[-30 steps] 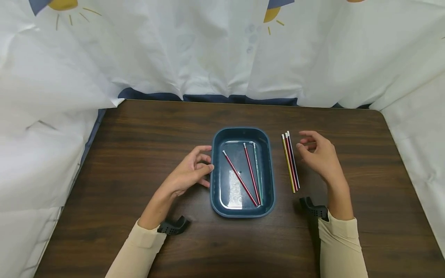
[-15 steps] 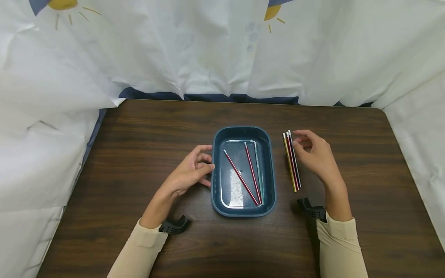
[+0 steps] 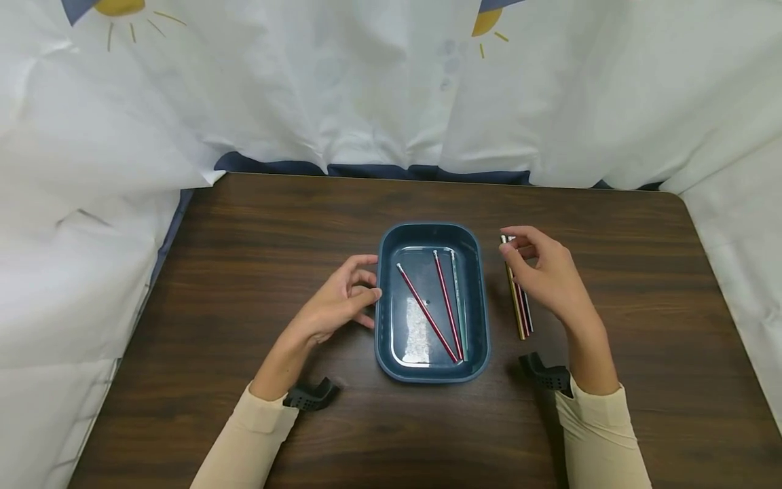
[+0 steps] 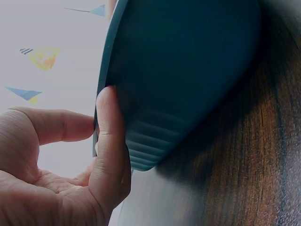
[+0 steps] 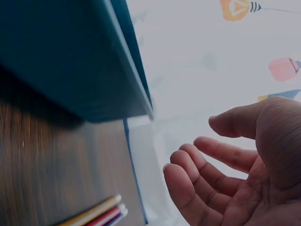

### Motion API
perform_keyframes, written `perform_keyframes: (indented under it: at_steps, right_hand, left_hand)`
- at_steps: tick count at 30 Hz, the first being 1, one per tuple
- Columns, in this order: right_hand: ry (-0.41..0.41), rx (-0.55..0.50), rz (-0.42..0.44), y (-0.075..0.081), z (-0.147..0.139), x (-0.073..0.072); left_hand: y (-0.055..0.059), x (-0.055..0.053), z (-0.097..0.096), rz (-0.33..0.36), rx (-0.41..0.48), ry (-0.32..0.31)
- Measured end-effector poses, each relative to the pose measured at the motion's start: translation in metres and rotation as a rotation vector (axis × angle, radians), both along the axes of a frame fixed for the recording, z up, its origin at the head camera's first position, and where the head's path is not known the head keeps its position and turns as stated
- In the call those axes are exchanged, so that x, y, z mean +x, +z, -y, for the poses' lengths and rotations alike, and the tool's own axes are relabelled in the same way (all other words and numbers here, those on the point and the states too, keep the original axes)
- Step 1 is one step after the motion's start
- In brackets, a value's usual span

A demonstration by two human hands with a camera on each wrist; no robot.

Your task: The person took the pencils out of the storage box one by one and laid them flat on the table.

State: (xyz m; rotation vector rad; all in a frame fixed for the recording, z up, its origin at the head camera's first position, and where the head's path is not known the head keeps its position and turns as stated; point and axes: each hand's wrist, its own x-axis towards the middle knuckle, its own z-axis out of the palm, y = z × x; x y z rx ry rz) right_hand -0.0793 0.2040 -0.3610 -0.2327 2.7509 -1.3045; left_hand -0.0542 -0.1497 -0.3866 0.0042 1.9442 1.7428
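Observation:
A dark blue-green plastic tray (image 3: 431,377) stands mid-table, holding two red pencils (image 3: 426,312) and a pale green pencil (image 3: 459,305). My left hand (image 3: 334,299) pinches its left rim; in the left wrist view the thumb and a finger meet across the rim, with fingers along the outer wall (image 4: 188,56). To the right of the tray lies a side-by-side bunch of pencils (image 3: 520,309), one gold, one red, one dark, with white ends. Over their far ends hovers my right hand (image 3: 546,277), fingers loosely bent with nothing between them in the right wrist view.
The dark wood table (image 3: 275,224) has white printed curtain cloth (image 3: 391,88) hanging along its far edge and sides. Each wrist wears a black camera band (image 3: 311,395). The tray's raised wall stands between the loose pencils and the left hand.
My right hand has moved left, from beside the loose pencils to over their far ends. The left hand has kept its place at the tray rim.

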Motion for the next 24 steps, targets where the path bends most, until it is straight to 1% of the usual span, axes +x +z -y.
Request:
perform_keyframes:
  at_steps: [5,10,18,24]
  right_hand:
    - [0.032,-0.015,-0.005,0.007,0.014,-0.001]
    - [0.075,0.016,-0.025,0.013,0.030,-0.006]
    - [0.164,0.014,0.009,0.019,0.053,-0.012]
    - [0.210,0.043,0.039,0.020,0.067,-0.013]
  left_hand:
    - [0.002,-0.001,-0.001,0.002,-0.003,0.002]
    - [0.004,-0.002,-0.001,0.008,-0.006,0.006]
    - [0.003,-0.002,-0.002,0.008,-0.003,0.006]
    - [0.003,-0.001,-0.002,0.012,0.005,0.005]
